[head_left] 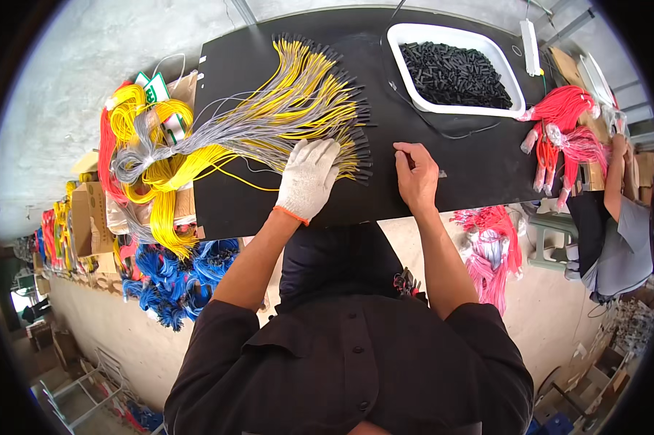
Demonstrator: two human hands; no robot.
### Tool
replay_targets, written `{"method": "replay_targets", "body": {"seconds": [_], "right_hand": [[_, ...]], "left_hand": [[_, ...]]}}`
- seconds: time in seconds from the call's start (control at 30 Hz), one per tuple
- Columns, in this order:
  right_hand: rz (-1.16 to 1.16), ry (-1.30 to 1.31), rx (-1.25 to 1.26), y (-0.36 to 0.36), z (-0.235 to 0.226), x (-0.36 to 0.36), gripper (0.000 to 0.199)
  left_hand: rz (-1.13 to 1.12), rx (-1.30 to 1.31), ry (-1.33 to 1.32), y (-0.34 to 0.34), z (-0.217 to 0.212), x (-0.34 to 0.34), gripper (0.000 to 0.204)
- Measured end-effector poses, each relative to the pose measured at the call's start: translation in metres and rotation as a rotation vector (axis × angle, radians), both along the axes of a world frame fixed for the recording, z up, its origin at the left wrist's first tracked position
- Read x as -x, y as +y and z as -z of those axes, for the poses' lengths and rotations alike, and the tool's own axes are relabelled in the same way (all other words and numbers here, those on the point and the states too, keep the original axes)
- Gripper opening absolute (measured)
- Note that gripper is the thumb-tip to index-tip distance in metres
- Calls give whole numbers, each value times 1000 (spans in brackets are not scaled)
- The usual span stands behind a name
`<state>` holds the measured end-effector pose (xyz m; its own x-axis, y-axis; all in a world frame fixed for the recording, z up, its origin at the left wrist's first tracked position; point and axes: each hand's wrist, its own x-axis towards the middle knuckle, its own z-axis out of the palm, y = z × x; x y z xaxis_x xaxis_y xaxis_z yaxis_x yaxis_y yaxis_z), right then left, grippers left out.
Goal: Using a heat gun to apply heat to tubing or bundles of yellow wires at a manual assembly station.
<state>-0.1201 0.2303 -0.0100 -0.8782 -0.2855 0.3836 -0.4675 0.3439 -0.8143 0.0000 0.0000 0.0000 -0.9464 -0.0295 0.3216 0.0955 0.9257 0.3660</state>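
Observation:
A large bundle of yellow and grey wires [240, 130] fans out across the black table, its many ends capped with short black sleeves. My left hand [309, 174], in a white knit glove with an orange cuff, lies with fingers stretched out on the near part of the fan, close to the capped ends. Just to the right of those ends, my bare right hand [417, 177] is over the table with its fingers curled in. The thumb and forefinger point left, and whatever the folded fingers may hold is hidden.
A white tray [515, 90] full of small black sleeves [453, 72] stands at the back right, with a thin black cable before it. Red wire bundles [562, 109] lie at the table's right end. Blue bundles [178, 279] are below left. Another person [620, 239] works at far right.

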Motion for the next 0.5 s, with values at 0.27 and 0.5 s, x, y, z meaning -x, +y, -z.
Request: {"method": "replay_targets", "body": {"seconds": [0.27, 0.5], "right_hand": [[-27, 34, 4, 1, -4, -3, 14], [-30, 91, 7, 0, -1, 0, 13]], "left_hand": [[34, 4, 30, -1, -10, -1, 44], [289, 27, -6, -25, -20, 6, 43]]}}
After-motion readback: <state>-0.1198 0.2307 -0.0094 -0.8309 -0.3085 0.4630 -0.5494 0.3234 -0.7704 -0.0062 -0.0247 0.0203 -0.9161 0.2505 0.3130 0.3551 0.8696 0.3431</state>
